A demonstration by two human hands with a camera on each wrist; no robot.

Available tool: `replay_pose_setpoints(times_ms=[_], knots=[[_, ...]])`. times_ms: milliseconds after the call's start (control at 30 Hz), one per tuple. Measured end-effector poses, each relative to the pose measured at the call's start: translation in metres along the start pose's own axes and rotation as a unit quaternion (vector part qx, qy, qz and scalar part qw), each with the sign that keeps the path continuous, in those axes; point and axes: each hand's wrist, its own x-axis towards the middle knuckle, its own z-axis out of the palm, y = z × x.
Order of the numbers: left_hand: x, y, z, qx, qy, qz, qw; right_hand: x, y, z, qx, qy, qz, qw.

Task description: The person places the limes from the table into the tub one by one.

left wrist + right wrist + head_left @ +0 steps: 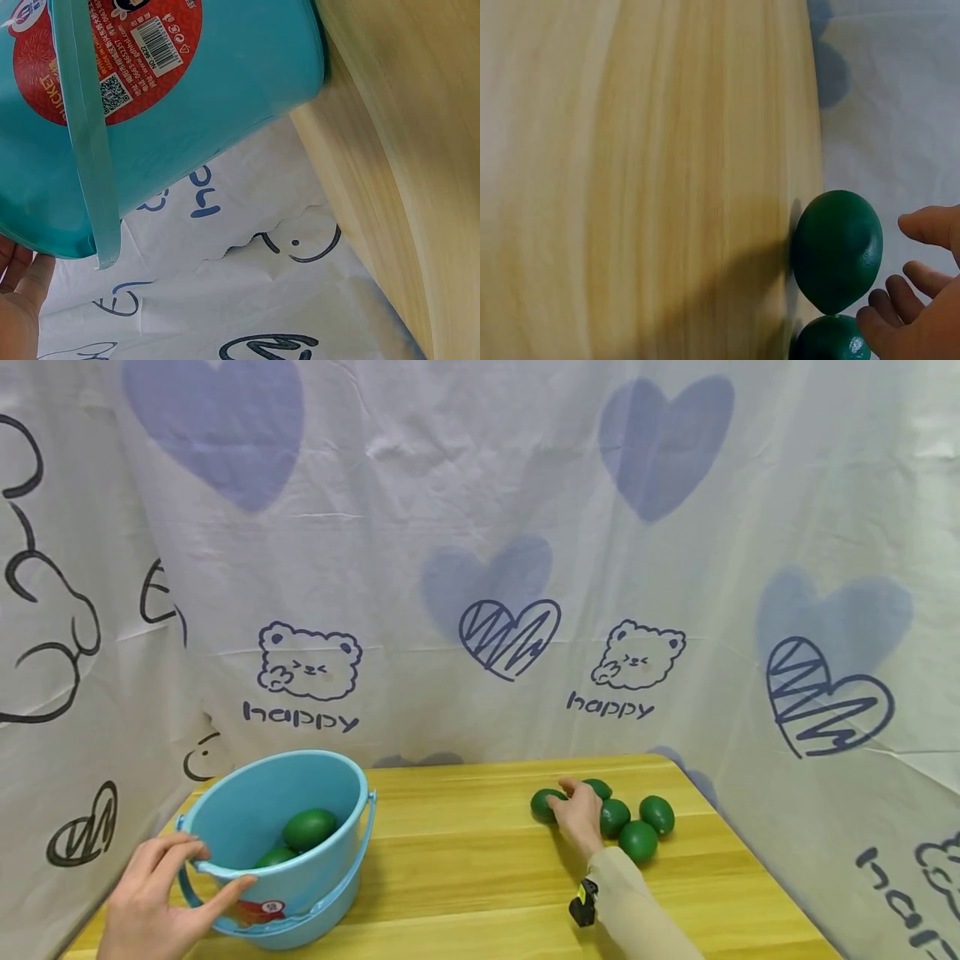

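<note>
A light blue bucket (315, 881) stands tilted at the left of the table, with green fruits (310, 829) inside. My left hand (153, 897) grips its rim at the near left side; the left wrist view shows fingers (34, 281) at the rim edge. At the right, my right hand (579, 817) hovers over a cluster of smooth, dark green, lime-like fruits (637, 841). Its fingers are parted and hold nothing. Closest to them is the leftmost fruit (546, 807), and in the right wrist view a gap separates thumb and fruit (837, 251).
The wooden table (450, 852) lies between bucket and fruits. A white cloth (420, 468) with hearts and bears hangs behind it and at both sides. The bucket's handle (369, 835) hangs down along its side.
</note>
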Motion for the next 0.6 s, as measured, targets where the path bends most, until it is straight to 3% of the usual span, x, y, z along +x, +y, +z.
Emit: replay_pose_setpoints(times_ms=[400, 600], knots=[[0.004, 0.0, 0.001, 0.002, -0.001, 0.016, 0.9999, 0.004, 0.009, 0.006, -0.009, -0.047, 0.019, 0.999], [0.002, 0.0, 0.0, 0.006, -0.005, 0.01, 0.9999, 0.007, 0.013, 0.013, -0.009, -0.055, 0.021, 0.998]])
